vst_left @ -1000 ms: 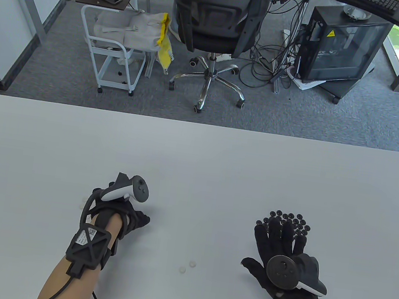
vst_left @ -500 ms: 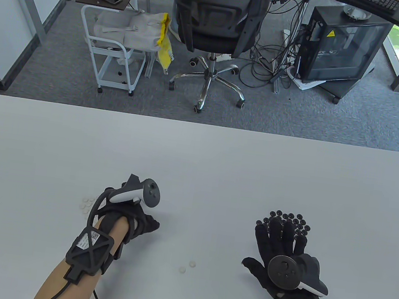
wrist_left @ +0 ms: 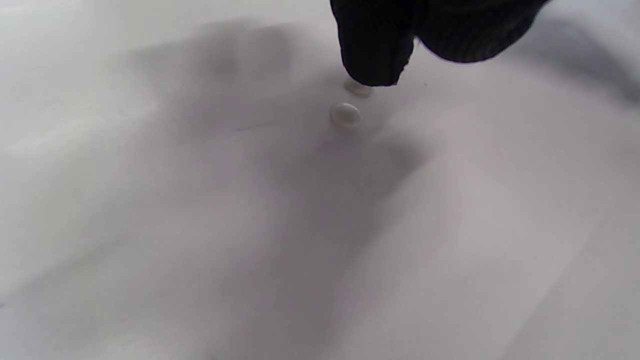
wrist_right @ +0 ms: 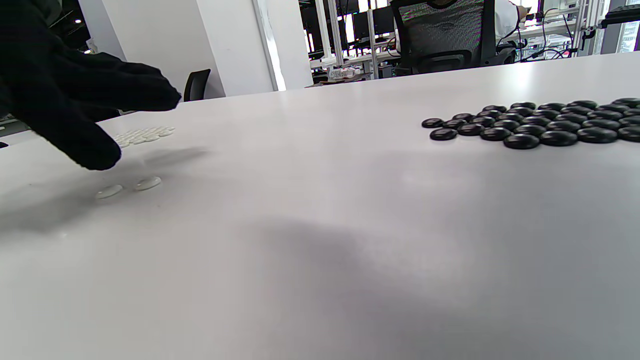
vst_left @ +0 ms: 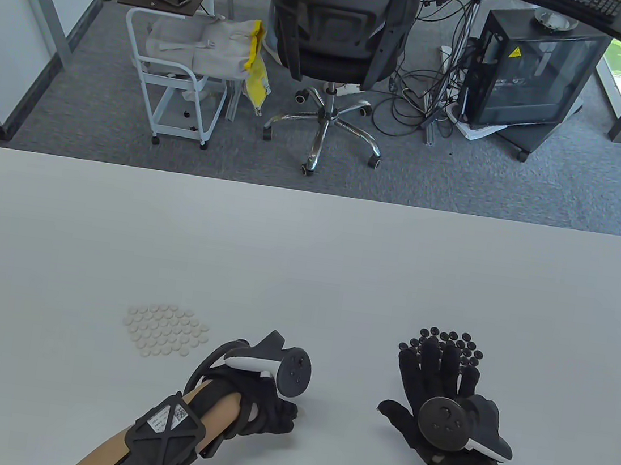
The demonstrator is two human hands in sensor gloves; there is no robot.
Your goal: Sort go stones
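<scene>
Presently left hand (vst_left: 264, 409), fingers (wrist_left: 372, 55) curled, touches one of two stray white stones (wrist_left: 345, 114); pinch singly. Right hand (vst_left: 439, 386) rests flat, released, on black pile (wrist_right: 540, 125).

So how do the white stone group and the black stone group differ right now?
The white stone group is pale and hard to see against the table, on the person's left; the black stone group stands out, on the right. The white group lies fully uncovered, while the right hand lies flat with its fingers over part of the black group. Two loose white stones sit apart under the left hand; no black strays show. Both are flat clusters.
</scene>
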